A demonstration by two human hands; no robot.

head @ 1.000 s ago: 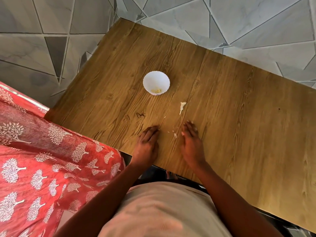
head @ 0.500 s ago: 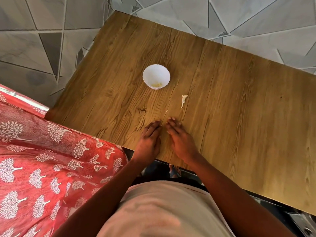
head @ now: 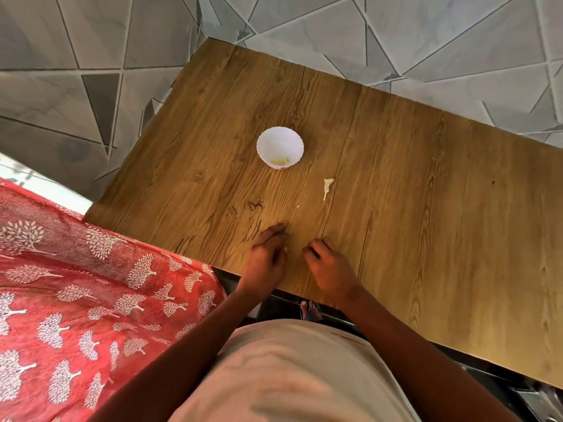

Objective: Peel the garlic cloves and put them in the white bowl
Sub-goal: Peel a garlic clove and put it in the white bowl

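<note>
The white bowl [head: 280, 141] stands on the wooden table [head: 426, 208], with a few peeled pale-yellow garlic pieces [head: 281, 161] at its bottom. A strip of garlic peel [head: 328, 187] lies to the right of the bowl, and a tiny flake [head: 298, 206] lies below it. My left hand [head: 268, 254] rests flat on the table near the front edge, fingers straight. My right hand [head: 329, 266] sits beside it with its fingers curled under onto the table. Nothing shows in its grasp.
A red cloth with white tree prints [head: 91, 300] covers a surface left of the table. Grey patterned floor tiles [head: 91, 56] surround the table. A foot in a sandal [head: 310, 310] shows under the near edge.
Both hands swept together over the small peel flakes, then drew slightly apart. My right hand's fingers have curled in. The flakes between the hands are gone from sight.
</note>
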